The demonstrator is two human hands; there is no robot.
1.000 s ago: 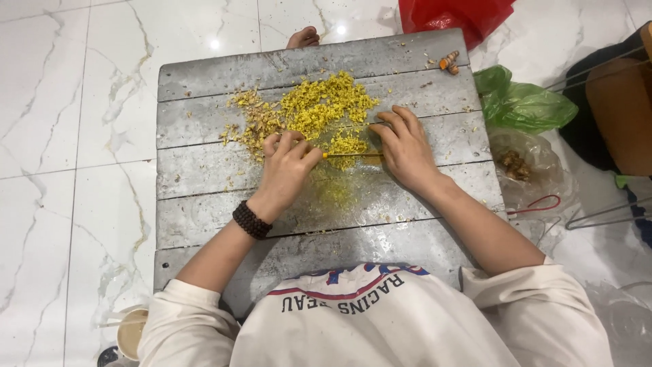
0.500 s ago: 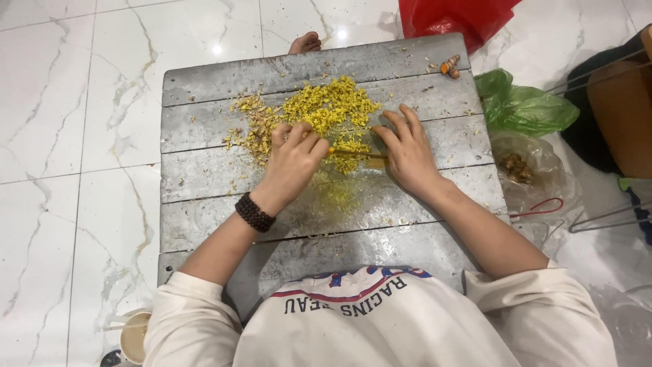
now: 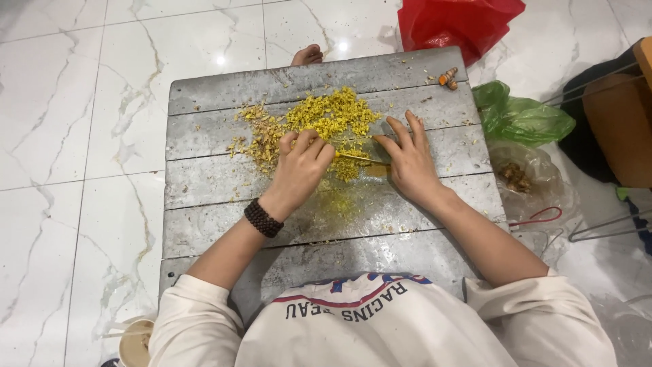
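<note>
A grey plank board [image 3: 204, 183] lies on the floor with a pile of chopped yellow root bits [image 3: 326, 115] on its far half. My left hand [image 3: 302, 163], with a dark bead bracelet on the wrist, is curled in a fist at the pile's near edge, closed on one end of a thin yellow-stained knife [image 3: 360, 160]. My right hand [image 3: 407, 160] lies flat with fingers spread, its thumb side resting on the knife's other end. A yellow stain marks the board just below the blade.
A whole orange root piece [image 3: 448, 78] sits at the board's far right corner. A red bag [image 3: 455, 24], a green bag [image 3: 523, 119] and a clear bag of scraps [image 3: 519, 177] lie to the right. A bare foot [image 3: 307, 56] shows beyond the board, a cup [image 3: 136, 343] at lower left.
Both hands stay on the knife at the pile's near edge, shifting only slightly. The pile looks the same.
</note>
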